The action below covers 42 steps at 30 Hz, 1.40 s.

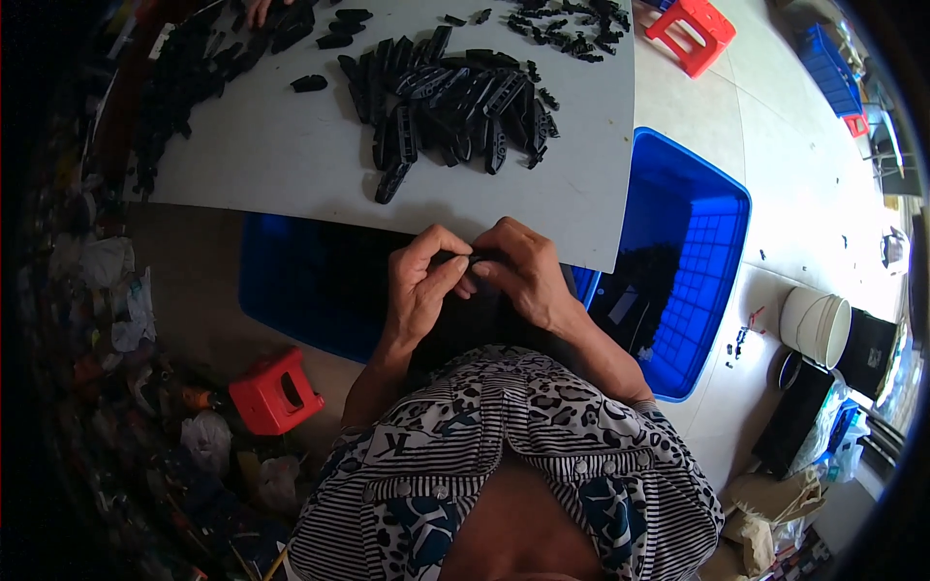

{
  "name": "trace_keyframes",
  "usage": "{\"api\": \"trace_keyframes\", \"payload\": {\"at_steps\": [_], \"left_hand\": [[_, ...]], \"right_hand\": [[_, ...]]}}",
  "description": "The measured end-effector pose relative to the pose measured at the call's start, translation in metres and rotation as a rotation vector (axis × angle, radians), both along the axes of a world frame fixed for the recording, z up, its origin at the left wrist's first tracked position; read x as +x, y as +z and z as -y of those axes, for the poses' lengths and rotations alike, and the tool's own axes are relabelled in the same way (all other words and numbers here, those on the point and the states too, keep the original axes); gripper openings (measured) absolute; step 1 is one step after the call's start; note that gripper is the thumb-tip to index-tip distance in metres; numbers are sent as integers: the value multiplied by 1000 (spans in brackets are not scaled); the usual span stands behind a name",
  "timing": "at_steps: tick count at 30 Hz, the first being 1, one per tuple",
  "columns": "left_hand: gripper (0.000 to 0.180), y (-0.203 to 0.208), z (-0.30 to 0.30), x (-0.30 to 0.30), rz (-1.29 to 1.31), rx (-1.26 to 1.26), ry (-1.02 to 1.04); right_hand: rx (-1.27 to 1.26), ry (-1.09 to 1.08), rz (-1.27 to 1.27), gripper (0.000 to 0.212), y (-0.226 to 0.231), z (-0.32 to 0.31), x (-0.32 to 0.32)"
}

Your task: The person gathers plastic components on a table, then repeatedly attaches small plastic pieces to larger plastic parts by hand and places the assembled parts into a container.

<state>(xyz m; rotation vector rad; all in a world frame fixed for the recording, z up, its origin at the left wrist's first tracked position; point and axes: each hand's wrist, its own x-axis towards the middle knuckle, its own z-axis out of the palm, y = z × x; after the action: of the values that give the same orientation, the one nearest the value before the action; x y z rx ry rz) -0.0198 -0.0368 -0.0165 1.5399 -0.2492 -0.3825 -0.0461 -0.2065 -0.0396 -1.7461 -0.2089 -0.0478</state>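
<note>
Both hands meet just off the near edge of the white table. My left hand (pixel 424 281) and my right hand (pixel 524 273) are closed, thumbs and fingers pinching a small black piece (pixel 473 259) between them. Most of that piece is hidden by the fingers, so its shape cannot be made out. Beyond the hands, a pile of long, curved black plastic parts (pixel 455 102) lies on the table, some with slotted openings. Small jagged black pieces (pixel 572 27) are scattered at the far right of the tabletop.
More black parts (pixel 179 92) cover the table's left side, where another person's hand (pixel 260 12) reaches in. Blue bins (pixel 741 208) stand under and beside the table. Red stools (pixel 276 392) stand left and far right; a white bucket (pixel 816 327) sits at right.
</note>
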Motion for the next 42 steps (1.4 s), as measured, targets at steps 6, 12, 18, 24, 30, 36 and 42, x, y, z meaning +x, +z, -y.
{"api": "trace_keyframes", "payload": {"at_steps": [6,12,18,24,30,36,42], "left_hand": [[6,-6,-23,-7,82,11,3],[11,-8,-82,4,-117,300,68],[21,-18,-78,28,343,772,441],[29,-31,-26,63,518,905,451],[24,-37,-29,56,700,891,413],[25,-31,-28,43,732,744,387],[26,-11,-8,33,617,470,331]], "right_hand": [[28,1,26,21,-8,-22,-4],[-342,-161,225,11,-3,11,22],[-920,-336,233,18,4,42,57],[-1000,-198,306,19,-8,41,49],[-653,-317,414,20,-12,43,28],[-372,-417,357,18,-6,33,15],[628,-288,-160,8,-4,1,6]]}}
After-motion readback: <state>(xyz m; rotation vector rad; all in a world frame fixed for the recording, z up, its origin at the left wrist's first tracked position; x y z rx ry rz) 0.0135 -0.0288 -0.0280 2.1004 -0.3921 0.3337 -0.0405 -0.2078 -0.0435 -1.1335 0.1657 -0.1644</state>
